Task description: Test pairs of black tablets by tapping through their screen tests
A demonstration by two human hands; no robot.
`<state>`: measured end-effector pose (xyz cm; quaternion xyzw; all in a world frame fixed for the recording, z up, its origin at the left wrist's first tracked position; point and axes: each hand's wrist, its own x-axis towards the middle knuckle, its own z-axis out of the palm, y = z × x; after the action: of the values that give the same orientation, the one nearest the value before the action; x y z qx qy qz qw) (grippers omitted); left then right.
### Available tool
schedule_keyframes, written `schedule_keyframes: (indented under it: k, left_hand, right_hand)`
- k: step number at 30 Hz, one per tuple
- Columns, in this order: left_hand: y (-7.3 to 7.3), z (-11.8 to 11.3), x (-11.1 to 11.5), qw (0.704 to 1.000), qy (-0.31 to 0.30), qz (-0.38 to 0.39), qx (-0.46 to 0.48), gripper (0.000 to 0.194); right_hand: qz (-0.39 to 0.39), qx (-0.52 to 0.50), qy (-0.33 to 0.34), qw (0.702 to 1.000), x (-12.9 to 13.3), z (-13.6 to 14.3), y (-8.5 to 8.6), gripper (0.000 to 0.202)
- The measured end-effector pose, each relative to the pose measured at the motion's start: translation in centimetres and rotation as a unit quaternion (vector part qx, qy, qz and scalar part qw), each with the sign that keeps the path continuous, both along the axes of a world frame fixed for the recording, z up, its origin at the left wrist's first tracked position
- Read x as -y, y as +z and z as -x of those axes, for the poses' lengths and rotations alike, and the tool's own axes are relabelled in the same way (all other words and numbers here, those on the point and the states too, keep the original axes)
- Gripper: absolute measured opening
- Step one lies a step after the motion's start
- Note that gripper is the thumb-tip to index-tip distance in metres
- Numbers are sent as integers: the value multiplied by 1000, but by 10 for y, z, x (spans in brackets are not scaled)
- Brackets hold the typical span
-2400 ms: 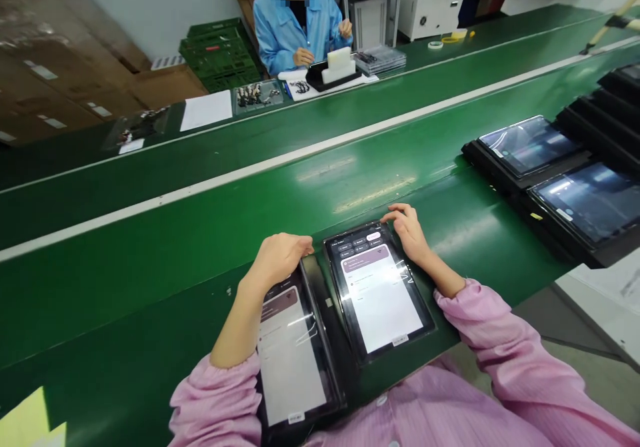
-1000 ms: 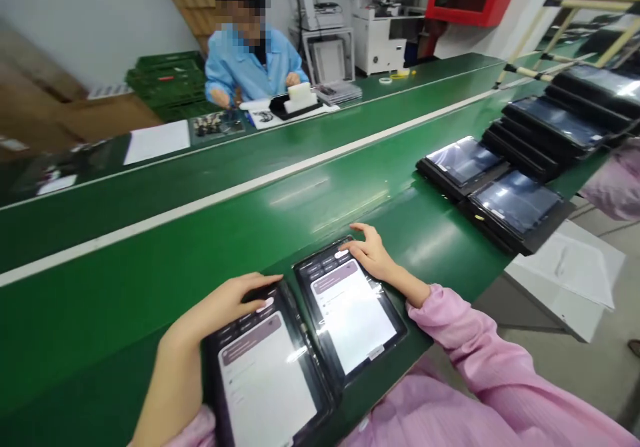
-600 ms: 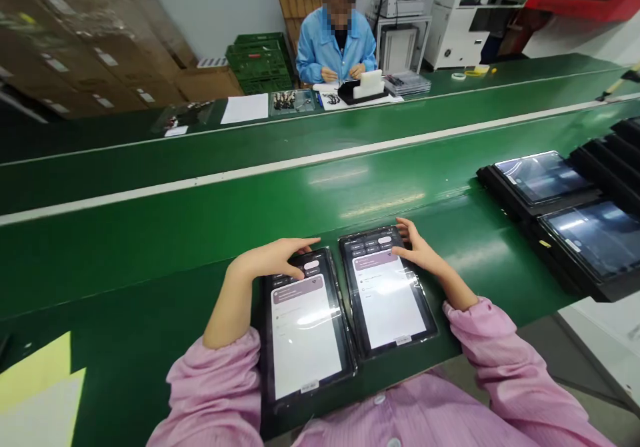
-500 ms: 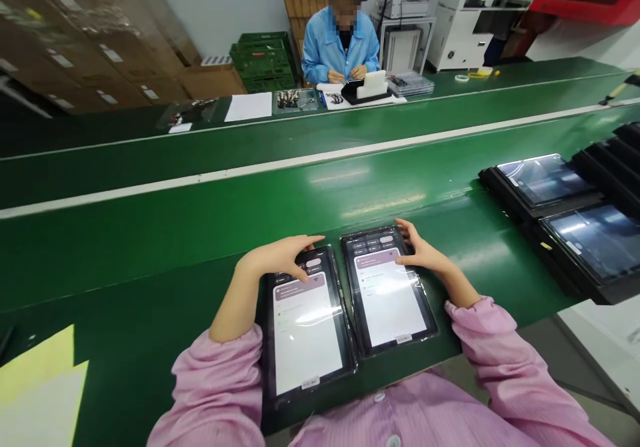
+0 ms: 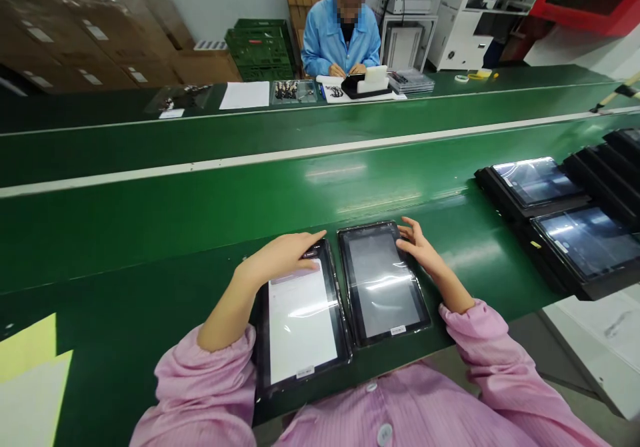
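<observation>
Two tablets in clear film lie side by side on the green bench (image 5: pixel 165 314) in front of me. The left tablet (image 5: pixel 303 327) has a bright white screen. My left hand (image 5: pixel 283 254) reaches across its top, fingers stretched toward the upper right corner and hiding part of the screen. The right tablet (image 5: pixel 383 287) shows a dim grey screen with glare on it. At its upper right edge rests my right hand (image 5: pixel 419 247), fingers apart and thumb over the border. Each tablet bears a small white label at its bottom edge.
On the right, more tablets (image 5: pixel 537 180) lie on black trays (image 5: pixel 505 200), beside stacked black trays. Yellow and white paper (image 5: pixel 33 374) is at the left. Across the green belt (image 5: pixel 240 194) sits a co-worker in blue (image 5: pixel 343 37), near a white sheet (image 5: pixel 245 95) and small parts.
The right tablet's screen has gone from a bright page to dim grey. My left hand's thumb has drawn closer to its fingers. My right hand has barely shifted at the edge.
</observation>
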<state>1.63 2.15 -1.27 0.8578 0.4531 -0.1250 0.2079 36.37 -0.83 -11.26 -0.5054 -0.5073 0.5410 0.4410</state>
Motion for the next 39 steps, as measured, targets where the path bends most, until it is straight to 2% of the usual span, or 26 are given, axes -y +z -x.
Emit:
schedule_keyframes:
  k: [3,6,8,12,14,18,22,26,30,34,39]
  left_hand:
    - [-4,-3,11,999,-48,15,-16,98]
    - [-5,-2,17,997,-55,32,-46,112]
    - [-5,-1,19,996,-58,36,-50,116]
    - [-9,-3,23,997,-61,21,-46,120]
    - [-13,-8,28,997,-59,9,-51,126]
    - [-19,-17,34,996,-41,-9,-80,135]
    - [-16,-9,27,998,-55,2,-41,123]
    - [-16,0,17,998,-61,13,4,92]
    - [-16,-5,12,996,-82,40,17,61]
    - [-9,-14,11,995,-71,71,-2,59]
    - [-2,-20,11,995,-74,71,-8,58]
  right_hand:
    - [-61,48,66,995,16,4,1,95]
    - [-94,58,104,988,25,5,0,98]
    - [-89,43,102,990,27,4,-1,98]
    - [-60,-5,56,997,31,0,-5,97]
    - [-34,-36,20,999,35,-3,-5,87]
    - [8,-25,-45,999,44,-7,-3,48]
    - [9,-9,-58,998,45,-6,-2,45]
    - [0,-1,-62,998,43,-5,-4,45]
    - [2,6,-68,998,42,-7,-6,42]
    - [8,16,-82,996,43,-9,-8,40]
    - [17,18,-82,996,44,-8,-7,39]
